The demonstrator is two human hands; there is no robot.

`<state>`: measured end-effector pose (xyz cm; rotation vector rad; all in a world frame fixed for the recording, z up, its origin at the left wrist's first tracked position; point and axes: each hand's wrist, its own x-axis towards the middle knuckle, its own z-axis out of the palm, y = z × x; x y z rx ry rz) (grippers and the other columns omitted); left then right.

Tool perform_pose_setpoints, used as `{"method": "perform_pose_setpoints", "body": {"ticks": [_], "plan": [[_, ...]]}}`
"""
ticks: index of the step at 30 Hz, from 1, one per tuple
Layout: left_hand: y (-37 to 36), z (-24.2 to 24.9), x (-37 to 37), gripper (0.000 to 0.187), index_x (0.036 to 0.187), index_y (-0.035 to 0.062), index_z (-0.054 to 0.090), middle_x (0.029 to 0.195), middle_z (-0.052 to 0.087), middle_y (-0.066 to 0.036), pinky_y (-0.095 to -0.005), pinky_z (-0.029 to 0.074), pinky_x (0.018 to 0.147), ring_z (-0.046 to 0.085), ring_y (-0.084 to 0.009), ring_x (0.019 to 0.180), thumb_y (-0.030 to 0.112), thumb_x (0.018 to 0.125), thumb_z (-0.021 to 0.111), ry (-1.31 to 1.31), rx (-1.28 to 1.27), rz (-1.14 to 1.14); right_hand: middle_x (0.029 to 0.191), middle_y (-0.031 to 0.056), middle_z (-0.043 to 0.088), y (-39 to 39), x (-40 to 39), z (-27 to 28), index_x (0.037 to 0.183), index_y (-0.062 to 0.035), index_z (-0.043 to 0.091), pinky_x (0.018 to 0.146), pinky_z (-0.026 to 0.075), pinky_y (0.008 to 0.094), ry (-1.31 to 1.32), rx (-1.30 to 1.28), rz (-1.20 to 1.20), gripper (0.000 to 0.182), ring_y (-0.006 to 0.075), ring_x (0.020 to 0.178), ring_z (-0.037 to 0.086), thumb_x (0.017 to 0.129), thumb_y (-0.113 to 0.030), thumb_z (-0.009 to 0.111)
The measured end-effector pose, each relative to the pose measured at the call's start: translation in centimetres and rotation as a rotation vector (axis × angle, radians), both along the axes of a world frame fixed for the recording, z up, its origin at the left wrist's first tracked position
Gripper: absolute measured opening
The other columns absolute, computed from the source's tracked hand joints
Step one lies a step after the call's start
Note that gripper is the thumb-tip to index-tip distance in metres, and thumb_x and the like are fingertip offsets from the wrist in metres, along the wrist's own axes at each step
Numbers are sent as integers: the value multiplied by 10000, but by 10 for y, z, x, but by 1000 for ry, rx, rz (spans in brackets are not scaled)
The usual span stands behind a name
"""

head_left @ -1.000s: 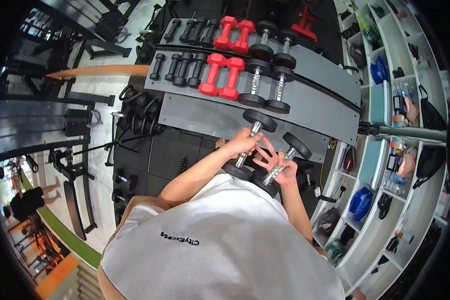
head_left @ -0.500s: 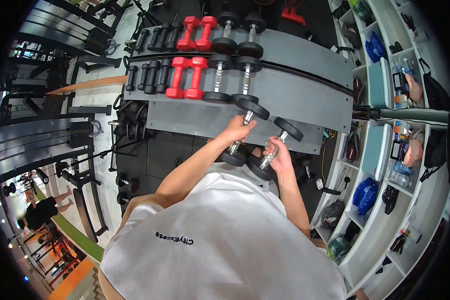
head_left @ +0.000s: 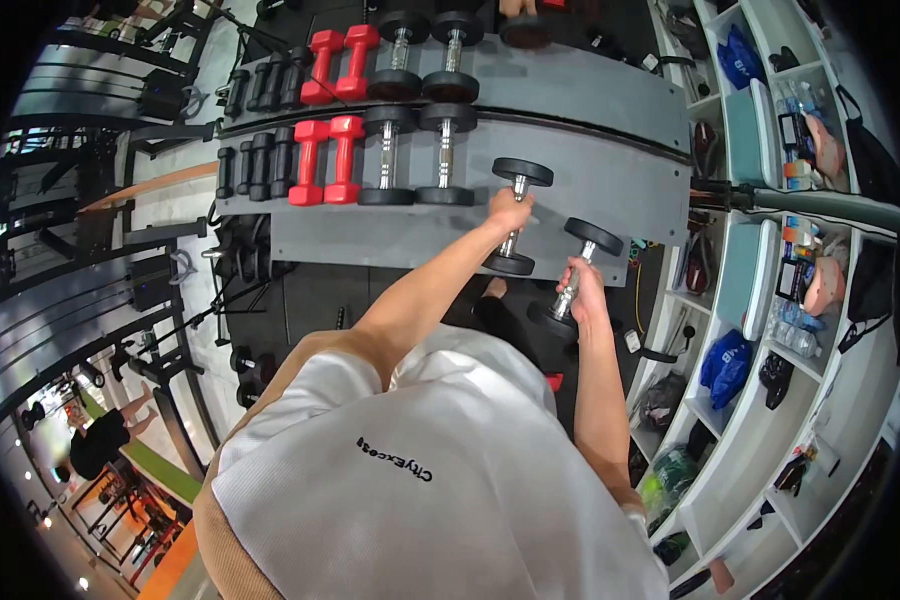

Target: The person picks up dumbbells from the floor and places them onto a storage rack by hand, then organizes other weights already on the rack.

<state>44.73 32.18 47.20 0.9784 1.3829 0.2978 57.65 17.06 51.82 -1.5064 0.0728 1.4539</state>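
Note:
My left hand (head_left: 510, 212) is closed round the chrome handle of a black round-headed dumbbell (head_left: 522, 172), held over the front part of the grey rack shelf (head_left: 610, 165). To the right, my right hand (head_left: 587, 290) grips a second black dumbbell (head_left: 593, 236), whose upper head overlaps the shelf's right front part and whose lower head hangs past the edge. The two dumbbells are apart. Left of my left hand, a chrome-handled dumbbell (head_left: 446, 152) stands in a row on the shelf, beside another like it.
Red dumbbells (head_left: 345, 160) and small black ones (head_left: 260, 165) line the shelf further left. A mirror behind repeats the row. White cubbies (head_left: 735, 400) with bags and bottles stand at right. Gym machines (head_left: 160, 290) and a person in black (head_left: 100, 440) are at left.
Both dumbbells have moved right in the view. The left one is now over the shelf, farther from the row and my body. My shirt and the row have shifted in view.

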Motion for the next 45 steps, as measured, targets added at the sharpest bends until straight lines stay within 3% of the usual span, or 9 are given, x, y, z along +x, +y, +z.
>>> {"method": "perform_pose_setpoints", "body": {"ticks": [4,9,19,26,29,31,34,39,45], "plan": [[53,-56,14,328,900,-36,570,825,634,-204,-391,500,723,632,-319,816,255,748,585,244,53,-33,614,37,473,7,2,4,810,-68,465,427,413,268,-68,-52,-13,97,130,492,470,785,-119,543],[83,-92,18,373,1035,-27,496,1018,590,-226,-387,476,821,578,-335,978,170,731,580,250,-35,26,629,40,490,13,-3,2,851,-56,483,458,434,274,-147,-128,47,106,140,514,494,796,-136,526],[76,-67,24,466,1102,-49,400,1086,538,-273,-384,447,876,536,-370,1034,181,736,574,254,16,-23,666,47,515,70,14,-32,871,-52,502,488,433,280,-178,-108,180,105,145,551,510,820,-138,533],[15,-38,7,572,1191,-21,391,1059,500,-248,-430,406,890,486,-391,1036,249,733,603,325,434,-109,636,31,521,146,61,-98,843,-56,509,437,410,268,-294,10,426,101,120,507,492,827,-154,523],[-17,7,5,549,1191,67,435,1070,496,-238,-422,420,868,504,-362,1025,222,708,646,311,508,-220,608,33,508,159,73,-102,784,-52,504,429,388,263,-315,-53,443,113,119,493,482,792,-160,536],[-30,11,6,516,1168,148,485,1047,525,-194,-402,432,842,532,-315,995,159,687,668,530,683,-647,614,33,510,161,85,-106,791,-50,505,430,392,261,-297,-45,441,117,116,499,485,787,-163,540],[-23,-14,17,487,1141,185,522,1016,554,-147,-389,436,828,552,-285,962,91,684,659,625,567,-817,626,35,512,170,93,-115,818,-50,497,430,400,260,-288,-45,422,123,114,506,490,786,-163,535],[-34,-16,18,418,1068,159,566,933,578,-125,-360,432,810,572,-275,930,8,678,580,682,672,-691,636,37,509,185,91,-121,845,-52,471,433,403,262,-225,-8,380,126,121,502,488,801,-158,524],[-23,3,1,408,1064,81,559,968,582,-125,-375,455,814,567,-315,914,94,675,682,549,637,-633,605,33,494,183,83,-134,811,-64,462,418,393,264,-202,1,422,136,123,473,470,802,-160,558]]}}
